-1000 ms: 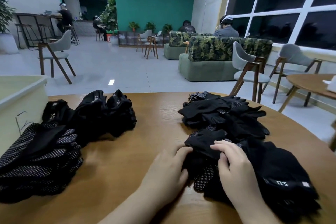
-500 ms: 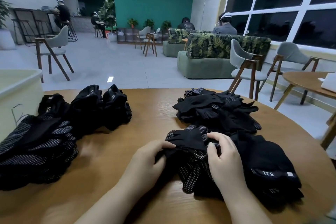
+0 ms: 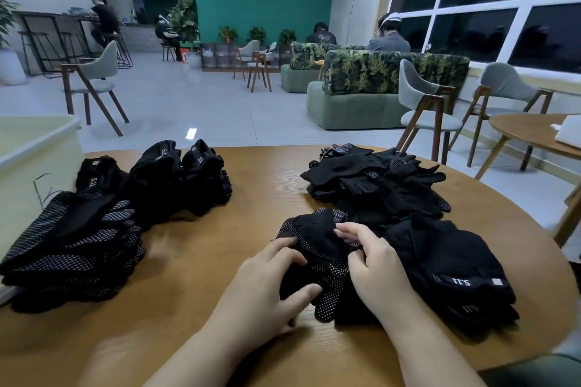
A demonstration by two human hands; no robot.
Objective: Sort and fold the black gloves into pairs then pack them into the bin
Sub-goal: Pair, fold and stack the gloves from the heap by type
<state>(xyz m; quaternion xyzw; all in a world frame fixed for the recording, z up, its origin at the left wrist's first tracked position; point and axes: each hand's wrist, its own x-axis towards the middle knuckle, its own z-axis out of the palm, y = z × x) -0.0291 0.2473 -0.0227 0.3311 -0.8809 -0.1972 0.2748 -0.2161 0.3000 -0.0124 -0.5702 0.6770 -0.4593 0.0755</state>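
Since a sec ago, dotted black glove point(image 3: 317, 248) pulled left off unsorted heap point(image 3: 377, 185) twd near-right edge of surface point(image 3: 245, 185); prob pairing step underway. Left hand point(image 3: 270, 280) grips its lower part, fingers curled; right hand point(image 3: 374, 267) pinches its top, knuckles bent.

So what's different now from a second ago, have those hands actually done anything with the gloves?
Yes. Both hands have drawn one dotted glove out of the right-hand pile towards the person. The left hand now grips its near edge; the right hand pinches its top, where before it lay over it. The folded stacks on the left, the dotted stack and the bin stayed put.
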